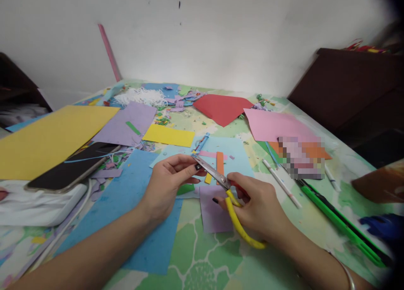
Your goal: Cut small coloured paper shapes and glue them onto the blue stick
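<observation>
My right hand (255, 203) grips a pair of scissors (214, 171) with yellow and red handles. The blades point up and left, past the fingertips of my left hand (176, 176). That hand is closed in a pinch; whatever it holds is too small or hidden to make out. Beneath the hands lie a light blue sheet (235, 145), an orange strip (220, 166), a small yellow strip (208, 178) and a purple sheet (216, 214). Just beyond the blade tips rests a blue pen-like stick (202, 142).
Left are a blue sheet (132, 206), a phone (72, 166) and a white tray (69, 203). Yellow (63, 134), red (221, 107) and pink sheets (280, 123) lie farther back with paper scraps. A green cutter (341, 220) and a white pen (282, 182) lie right.
</observation>
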Motion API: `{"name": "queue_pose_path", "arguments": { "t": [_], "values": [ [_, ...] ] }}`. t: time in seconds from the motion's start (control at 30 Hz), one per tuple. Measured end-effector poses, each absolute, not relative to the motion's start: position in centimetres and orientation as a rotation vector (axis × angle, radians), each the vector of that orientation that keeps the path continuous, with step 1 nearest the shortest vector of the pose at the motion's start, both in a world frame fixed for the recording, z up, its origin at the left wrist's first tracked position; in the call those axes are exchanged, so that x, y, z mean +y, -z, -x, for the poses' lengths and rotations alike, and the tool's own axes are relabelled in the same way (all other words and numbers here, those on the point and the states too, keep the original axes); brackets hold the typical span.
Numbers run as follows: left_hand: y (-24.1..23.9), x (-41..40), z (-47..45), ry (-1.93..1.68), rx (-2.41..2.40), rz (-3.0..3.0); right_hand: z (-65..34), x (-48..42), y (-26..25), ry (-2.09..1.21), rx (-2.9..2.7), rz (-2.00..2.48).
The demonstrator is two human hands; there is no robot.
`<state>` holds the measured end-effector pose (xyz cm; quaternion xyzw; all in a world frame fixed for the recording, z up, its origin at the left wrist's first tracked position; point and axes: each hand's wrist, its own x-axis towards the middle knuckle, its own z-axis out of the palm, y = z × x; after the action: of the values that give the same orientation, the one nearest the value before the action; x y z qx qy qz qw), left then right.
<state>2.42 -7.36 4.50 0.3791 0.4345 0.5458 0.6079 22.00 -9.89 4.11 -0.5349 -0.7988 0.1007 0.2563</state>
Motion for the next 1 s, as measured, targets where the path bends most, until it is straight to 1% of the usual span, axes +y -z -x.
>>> {"name": "queue_pose_path", "arguments": {
  "t": [1.0],
  "values": [
    [-4.46, -7.10, -2.21, -1.274, 1.072, -0.966, -22.30, -10.02, -4.09, -0.266, -2.180, 1.472]
  ]
}}
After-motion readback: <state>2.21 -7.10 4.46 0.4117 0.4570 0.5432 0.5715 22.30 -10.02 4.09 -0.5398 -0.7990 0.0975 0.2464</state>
